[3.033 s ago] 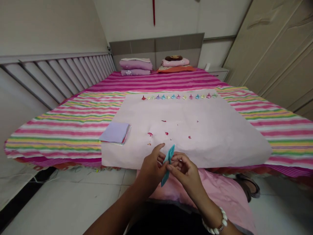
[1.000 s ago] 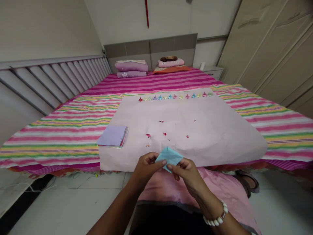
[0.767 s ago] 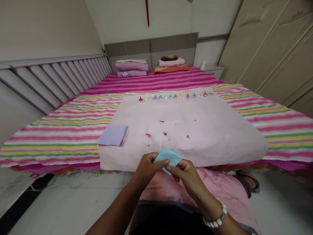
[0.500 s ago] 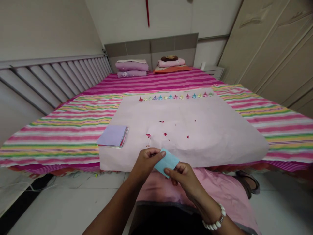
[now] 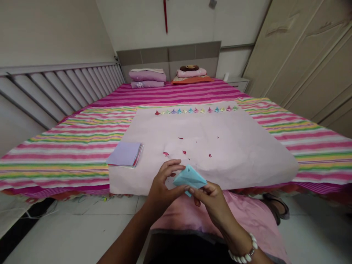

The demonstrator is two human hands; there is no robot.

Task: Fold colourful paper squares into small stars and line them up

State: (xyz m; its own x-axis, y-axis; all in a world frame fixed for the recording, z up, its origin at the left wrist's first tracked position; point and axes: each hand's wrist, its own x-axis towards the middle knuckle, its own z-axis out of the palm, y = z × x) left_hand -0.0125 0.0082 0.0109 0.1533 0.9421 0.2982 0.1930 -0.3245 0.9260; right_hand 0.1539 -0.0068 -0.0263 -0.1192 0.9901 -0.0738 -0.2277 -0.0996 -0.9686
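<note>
A light-blue sheet of origami paper [image 5: 190, 176], partly folded into a pointed shape, is held up above my lap. My left hand [image 5: 166, 182] grips its lower left edge, thumb in front and the other fingers curved near its upper corner. My right hand [image 5: 209, 196] pinches its lower right side between thumb and fingers. Beyond my hands a large pale paper sheet [image 5: 236, 146] covers part of the bed. To the left lies a stack of coloured paper squares [image 5: 125, 154], lilac on top.
Along the far edge of the pale sheet runs a row of small folded paper figures [image 5: 190, 110] in several colours. Red paper scraps [image 5: 184, 152] lie scattered nearer to me. Folded bedding [image 5: 147, 76] sits by the headboard [image 5: 154, 55], and a pink cushion [image 5: 242, 209] rests on my lap.
The light-blue paper has gone from a flat square-like shape to an opened, pointed one. My left hand's fingers have lifted off its top corner and its thumb has moved down to the lower edge.
</note>
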